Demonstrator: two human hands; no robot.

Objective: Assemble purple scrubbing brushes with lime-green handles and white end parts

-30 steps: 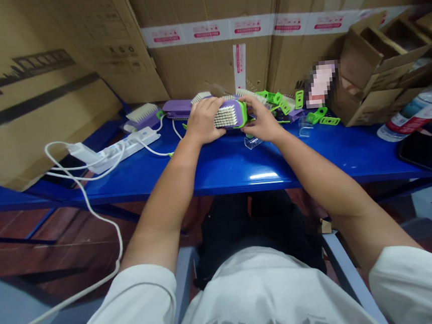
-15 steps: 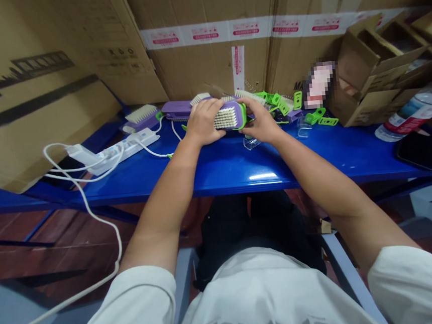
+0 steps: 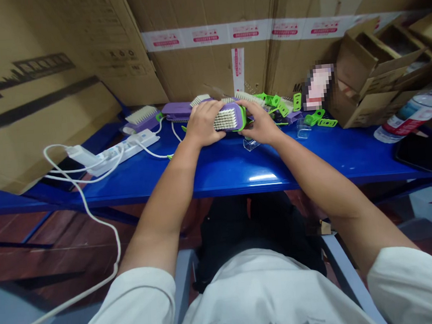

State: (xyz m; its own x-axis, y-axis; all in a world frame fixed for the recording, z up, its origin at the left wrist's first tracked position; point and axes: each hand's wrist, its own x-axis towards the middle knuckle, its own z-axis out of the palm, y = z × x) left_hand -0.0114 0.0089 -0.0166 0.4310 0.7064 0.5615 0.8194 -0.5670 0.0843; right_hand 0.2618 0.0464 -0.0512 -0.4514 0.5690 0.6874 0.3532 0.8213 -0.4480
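Observation:
Between my two hands is a purple and green scrub brush (image 3: 226,119), its pale bristles turned toward me. My left hand (image 3: 203,123) wraps round its left end, the fingers over the top and the thumb below. At the brush's right end, my right hand (image 3: 261,121) grips with fingers above and thumb low on the green edge. Under the right hand sits a small clear plastic piece (image 3: 251,144). Behind the hands lie more purple brushes (image 3: 176,110) and several green plastic strips (image 3: 281,107). The hands hide part of that pile.
A white power strip (image 3: 124,150) with cables lies left on the blue table (image 3: 224,174). Another brush (image 3: 142,117) is behind it. At right are cardboard boxes (image 3: 363,78), a leaning bottle (image 3: 410,114) and a black phone (image 3: 416,152). Large cartons (image 3: 207,67) stand along the back.
Almost nothing differs. Both hands keep the same hold on the brush, whose right end appears turned very slightly; the view has shifted a little.

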